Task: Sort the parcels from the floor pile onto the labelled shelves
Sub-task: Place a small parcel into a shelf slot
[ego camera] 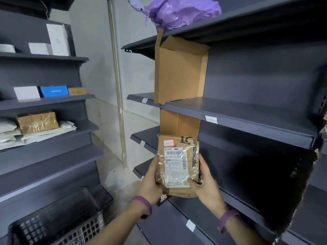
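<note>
**Left rack.** Dark grey metal shelving unit (53, 152), several tiers.
- Top tier: upright white cardboard boxes (57, 39).
- Second tier: flat white box (26, 92), blue rectangular box (54, 91) and small brown carton (77, 91), side by side.
- Third tier: brown carton wrapped in clear tape (38, 122), resting on a layer of white plastic mailer bags (67, 125).
- Floor level: black plastic lattice crate (92, 225), in front of the rack.

**Centre.**
- Left hand (150, 183), purple wristband (143, 203): fingers curled round the left edge of the parcel, thumb across its face.
- Brown paper parcel with white printed shipping label and clear tape (177, 167): held upright between both hands, label toward the camera, in front of the right rack's lower tiers, just below the lower divider (whether its bottom edge touched a shelf could not be told).
- Right hand (203, 184), second purple wristband (227, 217): closed round the parcel's right edge, thumb on its lower right corner.

**Right rack.** Dark grey metal shelving (247, 110) with small white label tabs (211, 119) on the shelf fronts.
- Top tier: crumpled purple plastic bag (182, 11).
- Below it: tall brown cardboard divider (177, 71), standing upright at the left end.
- Next tier down: second brown cardboard divider (178, 122), same position.
</note>
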Demonstrator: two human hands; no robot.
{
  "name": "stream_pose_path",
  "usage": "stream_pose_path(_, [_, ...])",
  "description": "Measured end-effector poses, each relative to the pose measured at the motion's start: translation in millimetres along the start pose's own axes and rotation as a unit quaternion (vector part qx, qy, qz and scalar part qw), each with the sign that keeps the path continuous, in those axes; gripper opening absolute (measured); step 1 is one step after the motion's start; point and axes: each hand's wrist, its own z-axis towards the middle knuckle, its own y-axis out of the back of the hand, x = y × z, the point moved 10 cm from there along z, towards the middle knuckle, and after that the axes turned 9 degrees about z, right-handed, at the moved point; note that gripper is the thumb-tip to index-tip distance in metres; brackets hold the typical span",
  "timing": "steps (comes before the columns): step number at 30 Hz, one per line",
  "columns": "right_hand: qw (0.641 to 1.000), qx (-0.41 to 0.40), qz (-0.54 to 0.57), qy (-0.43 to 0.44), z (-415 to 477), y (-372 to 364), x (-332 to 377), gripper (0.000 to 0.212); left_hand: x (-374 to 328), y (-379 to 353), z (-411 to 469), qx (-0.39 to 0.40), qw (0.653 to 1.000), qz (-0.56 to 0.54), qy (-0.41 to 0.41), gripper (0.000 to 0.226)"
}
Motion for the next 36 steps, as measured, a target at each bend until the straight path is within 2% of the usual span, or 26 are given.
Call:
stream_pose_path(5, [0.997,-0.065,-0.025,-0.016,14,39,-11,0.091,4,-36,47,0.047,0.998,0.029,-0.017,0.099])
stream_pose_path(10, [0.986,-0.147,-0.052,-0.049,14,75,-22,0.096,-6,-76,84,0.130,0.989,0.002,-0.070,0.092])
stream_pose_path(19, [0.952,-0.285,-0.093,-0.062,-4,71,-12,0.089,4,-94,124,0.213,0.967,-0.015,-0.139,0.094])
stream_pose_path(28, [0.938,-0.321,-0.106,-0.074,-17,50,5,0.088,2,-81,122,0.237,0.957,-0.020,-0.164,0.090])
stream_pose_path(36, [0.941,-0.310,-0.117,-0.068,-29,42,16,0.088,-2,-73,106,0.240,0.957,-0.034,-0.162,0.090])
